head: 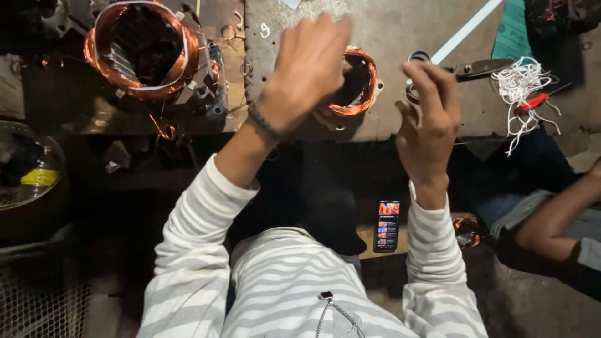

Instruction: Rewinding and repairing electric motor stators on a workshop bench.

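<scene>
Resting on grey metal counter (400,37): small copper-wire coil ring (358,81), near front edge. Left hand (307,69) over coil, grip on its left side, exact hold hidden. Right hand (429,119) just right of coil, fingers half-curled, holding nothing visible. Scissors (476,67), white string bundle (519,84) further right. Large copper-wound stator (141,50) far left.

I see one lit phone screen (388,225), a tall dark rectangle with red and orange tiles, lying below the near edge of the surface. At the far right corner lies a green printed sheet (513,31).
</scene>
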